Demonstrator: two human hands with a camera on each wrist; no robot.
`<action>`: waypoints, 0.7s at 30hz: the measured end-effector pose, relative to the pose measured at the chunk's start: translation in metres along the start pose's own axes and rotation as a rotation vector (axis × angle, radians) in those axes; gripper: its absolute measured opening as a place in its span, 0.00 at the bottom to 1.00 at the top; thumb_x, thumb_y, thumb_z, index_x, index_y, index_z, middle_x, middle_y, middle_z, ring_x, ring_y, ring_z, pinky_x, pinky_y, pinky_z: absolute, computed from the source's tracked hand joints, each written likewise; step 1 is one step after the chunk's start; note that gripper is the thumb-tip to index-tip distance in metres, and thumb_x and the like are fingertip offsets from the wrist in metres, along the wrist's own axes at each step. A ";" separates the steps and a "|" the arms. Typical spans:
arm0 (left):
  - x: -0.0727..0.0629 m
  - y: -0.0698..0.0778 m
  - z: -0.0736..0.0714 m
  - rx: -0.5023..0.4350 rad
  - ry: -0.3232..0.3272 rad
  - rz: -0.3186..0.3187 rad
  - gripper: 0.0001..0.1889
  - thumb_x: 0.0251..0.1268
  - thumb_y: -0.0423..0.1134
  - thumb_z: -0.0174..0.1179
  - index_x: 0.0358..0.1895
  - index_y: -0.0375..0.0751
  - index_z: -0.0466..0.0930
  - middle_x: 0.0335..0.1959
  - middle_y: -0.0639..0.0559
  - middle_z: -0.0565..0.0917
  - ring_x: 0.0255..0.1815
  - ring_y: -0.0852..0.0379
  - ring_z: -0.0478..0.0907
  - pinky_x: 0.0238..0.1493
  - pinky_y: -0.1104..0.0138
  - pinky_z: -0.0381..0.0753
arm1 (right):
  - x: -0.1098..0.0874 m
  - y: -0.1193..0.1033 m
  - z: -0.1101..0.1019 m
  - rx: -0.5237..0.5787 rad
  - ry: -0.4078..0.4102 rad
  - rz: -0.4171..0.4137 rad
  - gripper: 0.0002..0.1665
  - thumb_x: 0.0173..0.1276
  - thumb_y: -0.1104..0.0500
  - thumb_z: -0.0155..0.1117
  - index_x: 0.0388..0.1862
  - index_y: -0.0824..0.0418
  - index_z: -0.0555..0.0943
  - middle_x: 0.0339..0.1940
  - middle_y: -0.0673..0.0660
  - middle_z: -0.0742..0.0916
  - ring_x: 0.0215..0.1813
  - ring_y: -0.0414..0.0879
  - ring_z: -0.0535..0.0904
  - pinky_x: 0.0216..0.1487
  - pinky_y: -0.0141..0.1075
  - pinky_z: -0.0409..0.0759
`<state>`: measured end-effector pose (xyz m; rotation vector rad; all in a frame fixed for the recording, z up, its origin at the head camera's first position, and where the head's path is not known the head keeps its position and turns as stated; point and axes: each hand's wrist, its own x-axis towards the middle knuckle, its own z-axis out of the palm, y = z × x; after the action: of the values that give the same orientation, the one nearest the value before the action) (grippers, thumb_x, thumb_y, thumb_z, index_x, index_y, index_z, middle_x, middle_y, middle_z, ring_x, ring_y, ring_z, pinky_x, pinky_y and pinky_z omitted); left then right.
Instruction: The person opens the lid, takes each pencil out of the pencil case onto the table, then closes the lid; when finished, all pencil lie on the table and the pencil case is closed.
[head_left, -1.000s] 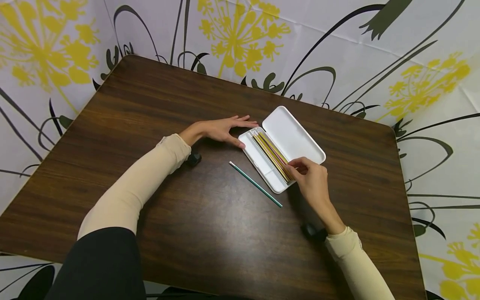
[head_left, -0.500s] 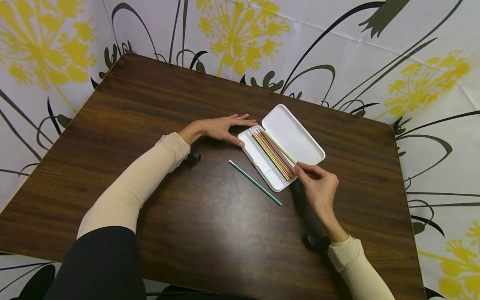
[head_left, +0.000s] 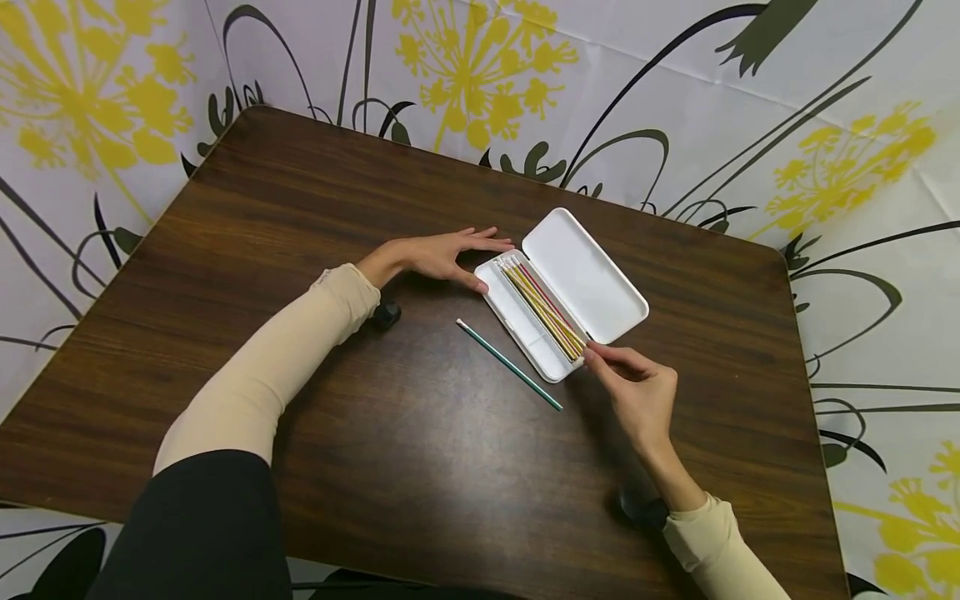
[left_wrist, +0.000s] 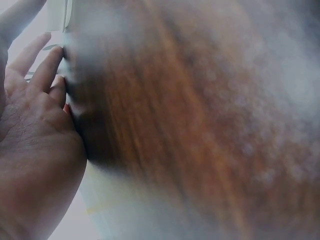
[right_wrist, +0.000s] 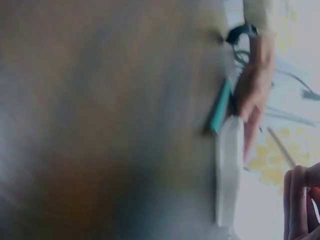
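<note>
A white pencil case [head_left: 528, 340] lies with its lid [head_left: 585, 271] folded back. Several pencils [head_left: 542, 302], mostly gold and yellow with a red one, fill its long compartment. My right hand [head_left: 641, 392] is at the case's near right end, pinching one pencil [right_wrist: 281, 146] by its end; this pencil slants over the others. My left hand [head_left: 442, 257] is spread at the opposite end, thumb against the case's edge and fingers straight. In the left wrist view the left hand [left_wrist: 37, 120] shows its palm side. A green pencil [head_left: 510, 365] lies on the table beside the case.
The dark wooden table [head_left: 360, 467] meets a patterned cloth [head_left: 480, 75] at its back and side edges. A black wrist device [head_left: 386, 315] sits beneath the left wrist, and another black device [head_left: 641, 504] beneath the right.
The right hand first lifted a pencil toward the lid side of the case, then brought it back left over the other pencils. The left hand and the green pencil have stayed put.
</note>
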<state>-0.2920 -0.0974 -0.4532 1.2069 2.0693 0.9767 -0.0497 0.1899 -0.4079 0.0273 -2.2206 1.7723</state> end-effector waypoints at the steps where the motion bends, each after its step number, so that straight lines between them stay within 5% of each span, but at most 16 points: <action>1: 0.000 -0.001 0.000 0.008 -0.003 0.006 0.44 0.63 0.48 0.68 0.78 0.49 0.53 0.80 0.48 0.47 0.79 0.52 0.33 0.75 0.56 0.29 | -0.004 0.000 0.001 0.014 -0.016 -0.013 0.07 0.58 0.74 0.71 0.37 0.76 0.86 0.34 0.70 0.87 0.31 0.51 0.86 0.35 0.32 0.84; 12: 0.001 0.000 -0.003 0.028 -0.011 0.006 0.45 0.62 0.51 0.68 0.79 0.50 0.53 0.80 0.50 0.48 0.79 0.52 0.33 0.75 0.55 0.28 | -0.039 0.001 0.016 0.041 -0.153 -0.074 0.09 0.57 0.78 0.69 0.38 0.75 0.86 0.34 0.68 0.87 0.29 0.59 0.85 0.31 0.32 0.84; 21: -0.004 0.015 -0.002 -0.014 -0.009 0.010 0.42 0.65 0.41 0.66 0.78 0.39 0.52 0.79 0.40 0.45 0.79 0.44 0.32 0.74 0.49 0.27 | -0.042 0.000 0.019 0.012 -0.191 -0.082 0.10 0.56 0.79 0.69 0.38 0.74 0.86 0.34 0.66 0.88 0.31 0.64 0.84 0.34 0.36 0.85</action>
<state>-0.2838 -0.0964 -0.4395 1.2136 2.0473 0.9872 -0.0141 0.1644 -0.4220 0.2981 -2.3018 1.8051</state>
